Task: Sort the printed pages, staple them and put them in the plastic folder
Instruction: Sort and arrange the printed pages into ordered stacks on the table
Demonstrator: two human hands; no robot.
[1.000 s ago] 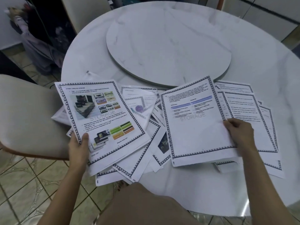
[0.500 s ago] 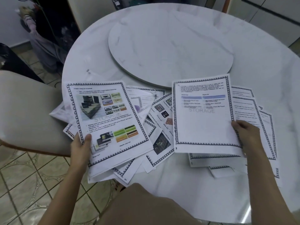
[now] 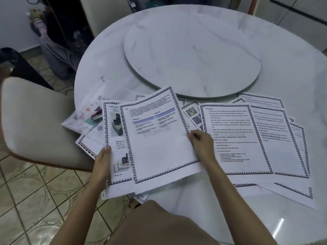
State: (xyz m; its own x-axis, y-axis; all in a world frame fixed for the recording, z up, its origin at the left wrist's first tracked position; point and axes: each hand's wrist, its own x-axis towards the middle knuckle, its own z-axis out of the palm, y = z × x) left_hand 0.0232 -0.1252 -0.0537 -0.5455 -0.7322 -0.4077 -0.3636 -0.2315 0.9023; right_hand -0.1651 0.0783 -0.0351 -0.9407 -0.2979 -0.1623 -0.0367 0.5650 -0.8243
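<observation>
Printed pages with patterned borders lie spread along the near edge of a round marble table (image 3: 221, 200). My right hand (image 3: 201, 144) pinches the right edge of a page with a blue-banded table (image 3: 159, 138) and holds it over the picture page (image 3: 115, 131) that my left hand (image 3: 103, 161) grips by its left edge. More text pages (image 3: 244, 138) lie to the right. A clear plastic folder (image 3: 85, 110) with pastel dots lies at the left, and a small stapler (image 3: 96, 116) sits on it.
A round marble turntable (image 3: 191, 50) fills the table's middle. A beige chair (image 3: 35, 121) stands at the left over tiled floor. Another chair back (image 3: 104, 13) stands beyond the table. My knee (image 3: 159, 225) is at the table's near edge.
My right hand has carried the blue-banded page leftward onto the picture page in my left hand. The folder and stapler have come into view at the left.
</observation>
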